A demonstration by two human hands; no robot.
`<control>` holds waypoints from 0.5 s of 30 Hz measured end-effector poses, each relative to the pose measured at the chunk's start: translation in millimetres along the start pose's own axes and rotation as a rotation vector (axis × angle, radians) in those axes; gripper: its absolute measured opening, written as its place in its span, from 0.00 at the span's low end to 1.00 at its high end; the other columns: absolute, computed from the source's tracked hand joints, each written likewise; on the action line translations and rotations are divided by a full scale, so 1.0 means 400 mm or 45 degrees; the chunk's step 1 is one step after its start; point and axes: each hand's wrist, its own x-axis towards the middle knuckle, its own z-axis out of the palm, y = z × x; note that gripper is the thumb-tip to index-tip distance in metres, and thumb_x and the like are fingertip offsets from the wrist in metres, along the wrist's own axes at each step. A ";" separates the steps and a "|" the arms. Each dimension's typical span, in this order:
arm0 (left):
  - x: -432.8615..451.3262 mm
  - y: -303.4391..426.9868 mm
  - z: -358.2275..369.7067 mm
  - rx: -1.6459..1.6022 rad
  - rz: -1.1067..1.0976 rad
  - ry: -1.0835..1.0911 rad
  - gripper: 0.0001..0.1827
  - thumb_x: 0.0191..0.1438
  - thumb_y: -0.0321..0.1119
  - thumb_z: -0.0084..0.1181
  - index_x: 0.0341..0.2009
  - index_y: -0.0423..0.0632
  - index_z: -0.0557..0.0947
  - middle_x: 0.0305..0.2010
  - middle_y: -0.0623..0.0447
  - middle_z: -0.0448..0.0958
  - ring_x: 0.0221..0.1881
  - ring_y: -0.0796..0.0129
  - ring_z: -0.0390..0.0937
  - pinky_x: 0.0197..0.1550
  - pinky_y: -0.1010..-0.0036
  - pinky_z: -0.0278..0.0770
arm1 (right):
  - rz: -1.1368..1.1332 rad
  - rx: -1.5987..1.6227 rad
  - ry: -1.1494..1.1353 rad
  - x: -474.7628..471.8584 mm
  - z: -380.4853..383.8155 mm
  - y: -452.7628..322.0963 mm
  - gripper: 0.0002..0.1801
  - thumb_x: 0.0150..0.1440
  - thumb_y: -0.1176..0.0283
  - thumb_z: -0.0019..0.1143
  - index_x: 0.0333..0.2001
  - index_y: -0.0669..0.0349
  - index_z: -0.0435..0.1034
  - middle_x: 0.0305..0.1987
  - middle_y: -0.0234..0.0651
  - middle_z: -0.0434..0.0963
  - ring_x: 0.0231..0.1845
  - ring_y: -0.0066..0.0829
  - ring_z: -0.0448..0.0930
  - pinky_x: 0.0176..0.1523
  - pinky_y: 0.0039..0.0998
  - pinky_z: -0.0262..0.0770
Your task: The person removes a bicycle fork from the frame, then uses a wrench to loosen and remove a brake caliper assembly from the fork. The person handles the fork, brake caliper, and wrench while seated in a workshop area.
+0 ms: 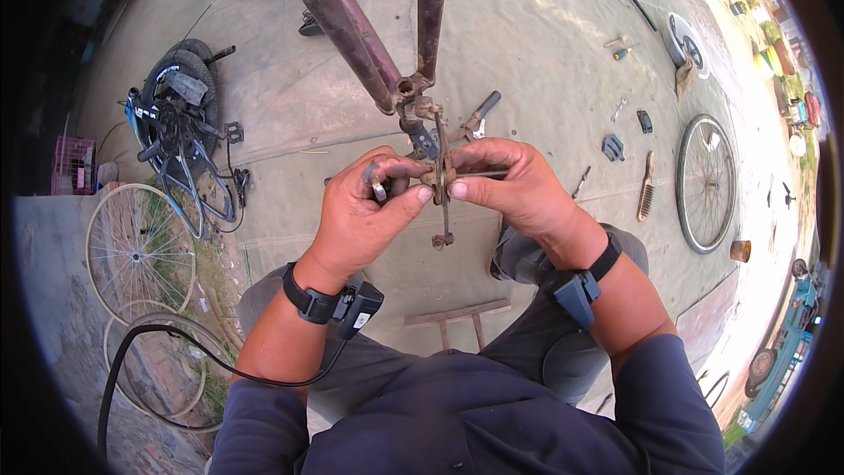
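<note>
A rusty maroon bicycle frame (356, 33) comes down from the top of the view, with a worn brake caliper assembly (440, 145) at its lower end. On the left side of that metal part, my left hand (369, 204) pinches a small rusty fitting (430, 178) between thumb and finger; a shiny metal tool, partly hidden, lies in its curled fingers. My right hand (514, 188) grips the other side of the part with thumb and fingertips, and a thin metal rod (484, 174) shows along its fingers. A small bolt end (440, 241) hangs below both hands.
Bicycle parts (178, 112) and a bare wheel rim (142, 251) lie at the left. To the right are a wire brush (646, 188), a spoked wheel (707, 183), a pedal (612, 148), a screwdriver (625, 52) and a white basin (702, 59). A low wooden piece (458, 311) is between my legs.
</note>
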 end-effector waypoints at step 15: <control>0.002 -0.012 0.003 -0.096 -0.072 0.009 0.08 0.53 0.23 0.63 0.39 0.39 0.82 0.28 0.60 0.65 0.29 0.78 0.62 0.33 0.80 0.64 | -0.352 -0.265 -0.041 0.015 -0.005 0.018 0.15 0.52 0.78 0.68 0.45 0.63 0.77 0.44 0.32 0.79 0.49 0.24 0.78 0.57 0.28 0.72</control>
